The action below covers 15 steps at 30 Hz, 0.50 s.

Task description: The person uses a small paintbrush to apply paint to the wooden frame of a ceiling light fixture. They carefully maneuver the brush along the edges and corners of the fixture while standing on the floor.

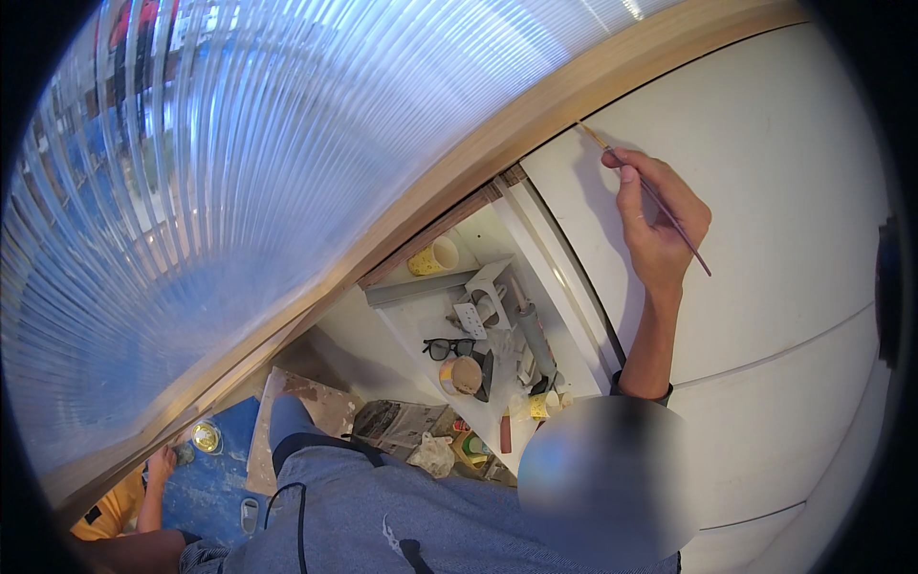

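My right hand [665, 220] is closed in a pinch round a thin paintbrush [596, 139] with a dark slender handle. The brush tip is at the dark seam where a pale wooden frame [545, 100] borders a smooth white panel [765, 191]. Left of that frame spreads a ribbed, see-through sheet [239, 143] with bluish reflections. My left hand is not in view. A blurred round patch at the lower right hides what lies behind it.
A white shelf [411, 325] below holds a yellow patterned cup [433, 256], dark-framed glasses [449, 348], a tub [461, 375] and a grey tube [537, 340]. At lower left, another person's hand [163, 464] is near a round gold-coloured thing [206, 437] on a blue surface [201, 493].
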Motion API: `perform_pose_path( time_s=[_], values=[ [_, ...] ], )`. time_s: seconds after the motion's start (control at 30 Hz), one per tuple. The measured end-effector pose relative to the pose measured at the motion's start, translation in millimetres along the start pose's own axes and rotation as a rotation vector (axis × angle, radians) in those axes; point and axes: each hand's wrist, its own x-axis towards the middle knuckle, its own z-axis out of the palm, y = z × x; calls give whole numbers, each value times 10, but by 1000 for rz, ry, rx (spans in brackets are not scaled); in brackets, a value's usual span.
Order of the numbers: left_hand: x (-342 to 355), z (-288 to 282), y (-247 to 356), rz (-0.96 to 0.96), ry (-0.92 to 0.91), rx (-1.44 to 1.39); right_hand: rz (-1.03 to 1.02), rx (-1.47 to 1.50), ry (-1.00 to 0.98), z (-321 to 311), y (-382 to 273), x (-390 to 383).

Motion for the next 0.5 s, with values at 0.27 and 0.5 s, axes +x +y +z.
perform_pose_path(
  time_s=[0.27, 0.5],
  values=[
    [-88, 97, -71, 0, 150, -566, -33, 18, 8, 19, -1, 23],
    [-180, 44, 0, 16, -64, -575, 41, 18, 88, 30, -40, 30]
  ],
)
